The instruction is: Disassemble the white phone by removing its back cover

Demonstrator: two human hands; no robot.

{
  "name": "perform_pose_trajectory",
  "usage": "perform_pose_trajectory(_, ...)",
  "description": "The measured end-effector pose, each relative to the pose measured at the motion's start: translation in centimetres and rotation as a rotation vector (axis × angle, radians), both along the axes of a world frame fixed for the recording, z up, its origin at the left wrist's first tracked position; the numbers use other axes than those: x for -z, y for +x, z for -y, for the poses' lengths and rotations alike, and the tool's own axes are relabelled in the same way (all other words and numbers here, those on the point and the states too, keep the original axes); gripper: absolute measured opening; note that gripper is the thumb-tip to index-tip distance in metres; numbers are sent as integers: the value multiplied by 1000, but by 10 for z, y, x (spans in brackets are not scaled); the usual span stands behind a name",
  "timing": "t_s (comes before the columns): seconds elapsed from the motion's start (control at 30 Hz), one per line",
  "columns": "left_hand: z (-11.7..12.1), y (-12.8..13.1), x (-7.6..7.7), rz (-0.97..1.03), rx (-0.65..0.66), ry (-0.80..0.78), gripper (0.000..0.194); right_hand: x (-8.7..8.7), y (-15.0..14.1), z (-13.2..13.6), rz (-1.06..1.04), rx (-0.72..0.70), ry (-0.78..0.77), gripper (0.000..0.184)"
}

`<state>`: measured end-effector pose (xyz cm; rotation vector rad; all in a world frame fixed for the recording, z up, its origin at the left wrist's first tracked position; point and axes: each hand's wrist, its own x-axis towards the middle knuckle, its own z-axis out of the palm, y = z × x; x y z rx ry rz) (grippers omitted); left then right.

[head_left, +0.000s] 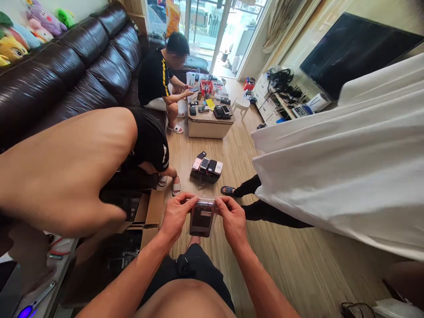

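Between my two hands hangs a dark smartphone (201, 222) inside a clear plastic bag, with a small pale label on its face. My left hand (178, 215) pinches the upper left corner of the bag between thumb and fingers. At the upper right corner, my right hand (232, 217) pinches the bag in the same way. The phone sits upright just below my fingertips. Beyond it on the floor stands a dark box (202, 177) topped with rows of phones in pink, white and black.
Another person's arm (66, 163) reaches across at the left, close to me. Opened cardboard boxes (154, 207) lie below it. A person in white (338, 163) stands at the right. Ahead, a seated person (155, 75) holds a phone by a cluttered low table (210, 128).
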<state>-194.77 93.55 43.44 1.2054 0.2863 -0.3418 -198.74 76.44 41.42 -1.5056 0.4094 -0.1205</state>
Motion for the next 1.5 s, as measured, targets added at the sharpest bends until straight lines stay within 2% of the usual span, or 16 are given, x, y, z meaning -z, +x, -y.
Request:
perform_pose_trajectory(0.63, -4, -1, 3, 14, 14, 26, 37, -2, 0, -1, 5, -65, -96, 32)
perform_pose_trajectory(0.97, 2, -5, -3, 37, 95, 42, 34, -9, -5, -1, 20, -74, -135, 30)
perform_pose_trajectory(1.23, 3, -5, 1, 39, 103, 45, 32, -15, -5, -1, 4, -69, -154, 30)
perform_pose_trajectory(1.5, 2, -10, 3, 111, 110, 93, 28, -12, -10, 1, 7, -74, -155, 29)
